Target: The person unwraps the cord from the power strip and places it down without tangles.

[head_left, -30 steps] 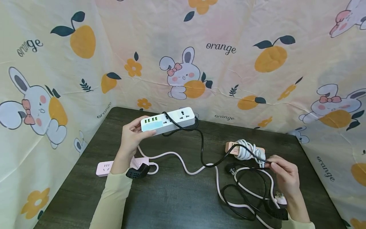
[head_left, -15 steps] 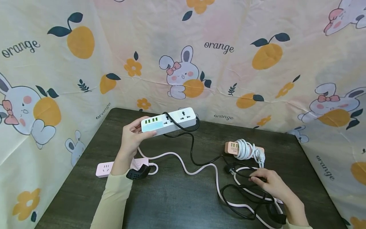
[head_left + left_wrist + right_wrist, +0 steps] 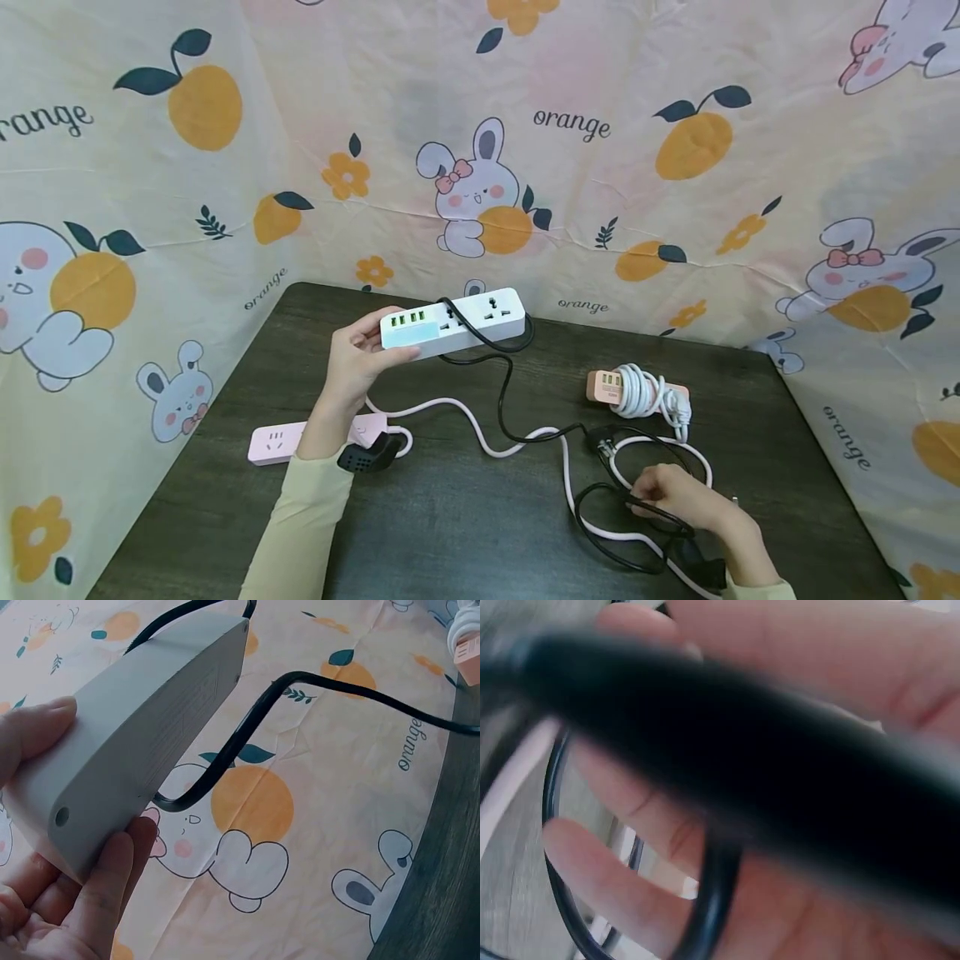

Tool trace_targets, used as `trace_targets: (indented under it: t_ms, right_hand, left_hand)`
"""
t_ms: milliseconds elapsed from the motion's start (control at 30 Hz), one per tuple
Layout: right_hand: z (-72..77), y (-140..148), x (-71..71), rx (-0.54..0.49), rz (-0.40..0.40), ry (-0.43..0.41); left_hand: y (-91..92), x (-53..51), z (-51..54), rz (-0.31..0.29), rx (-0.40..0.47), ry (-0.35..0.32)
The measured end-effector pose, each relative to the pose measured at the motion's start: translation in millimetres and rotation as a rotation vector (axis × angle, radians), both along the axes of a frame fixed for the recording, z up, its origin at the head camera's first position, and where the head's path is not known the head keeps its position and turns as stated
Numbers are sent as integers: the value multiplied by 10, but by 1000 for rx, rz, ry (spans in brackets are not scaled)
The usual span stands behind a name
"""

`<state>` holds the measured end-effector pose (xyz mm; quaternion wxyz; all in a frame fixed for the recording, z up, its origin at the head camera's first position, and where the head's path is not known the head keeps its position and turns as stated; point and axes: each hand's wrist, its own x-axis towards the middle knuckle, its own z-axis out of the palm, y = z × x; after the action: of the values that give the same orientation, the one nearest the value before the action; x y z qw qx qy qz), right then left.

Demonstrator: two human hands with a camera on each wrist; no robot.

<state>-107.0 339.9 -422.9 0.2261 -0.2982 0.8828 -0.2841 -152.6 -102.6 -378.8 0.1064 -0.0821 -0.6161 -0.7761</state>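
My left hand (image 3: 360, 358) grips one end of a white power strip (image 3: 420, 331), lifted above the table, thumb on its front edge. In the left wrist view, the strip's back (image 3: 169, 712) faces the camera. A turn of black cord (image 3: 502, 402) loops over the strip's other end, then runs down to the table. At the right, my right hand (image 3: 678, 496) holds part of that cord low over loose coils. A black plug (image 3: 600, 438) lies just beyond it. Up close in the right wrist view, blurred black cord (image 3: 714, 892) crosses the palm between bent fingers.
A pink power strip (image 3: 273, 444) lies under my left forearm. Its pale pink cord (image 3: 567, 477) winds across the table, beneath the black coils. A peach power strip (image 3: 603, 387), wrapped in white cord (image 3: 637, 392), lies at the back right. Patterned cloth (image 3: 585, 208) hangs behind.
My right hand has lowered the black cord from beside the peach strip towards the coils, moving left and nearer. The left hand with the white strip has shifted slightly right.
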Motion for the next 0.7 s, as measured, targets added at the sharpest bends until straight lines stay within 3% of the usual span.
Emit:
trace_targets:
  t_ms: [133,333,533,700]
  right_hand:
    - [115,-75,-7,-42,-52,8]
    - [409,-271,-84,-101,-105,57]
    - [609,-672,-174,-128,3,202]
    - [595,-1142,-307,-210,9,271]
  left_hand:
    - [18,-7,9,-5,2,14]
    - [40,-5,10,-5,-1,32]
    - [74,21,29,-15,-17,52]
    - [127,51,58,-32,-31,53]
